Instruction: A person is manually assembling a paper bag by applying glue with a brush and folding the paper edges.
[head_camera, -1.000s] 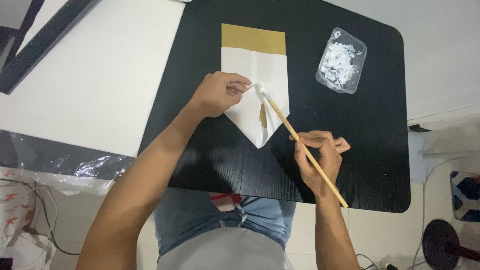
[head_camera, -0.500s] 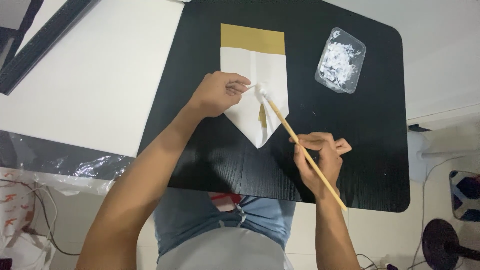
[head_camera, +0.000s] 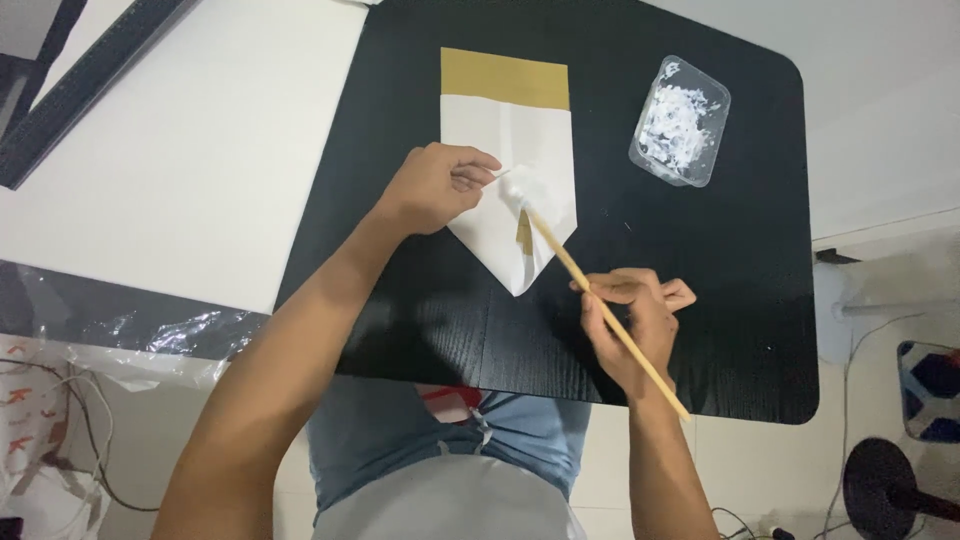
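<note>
At the far left we see a large white board (head_camera: 190, 150) lying beside the black wood-grain table (head_camera: 420, 320), with crinkled clear plastic film (head_camera: 120, 320) below its edge. Moving right, our left hand (head_camera: 432, 187) rests on the folded white paper with a gold band across its top and a pointed lower end (head_camera: 505, 130), which lies flat near the middle of the table; the thumb and fingers are pinched together on a small white wad (head_camera: 522, 187) sitting on the paper. The tip of a long, thin wooden stick (head_camera: 600, 300) touches that wad and slants down to the right. Our right hand (head_camera: 635, 325) pinches the stick about midway along it, fingers curled around it, over the bare table just right of the paper's point. Farther right, near the table's upper corner, stands a clear plastic tray of white scraps (head_camera: 680, 120), well apart from both hands.
</note>
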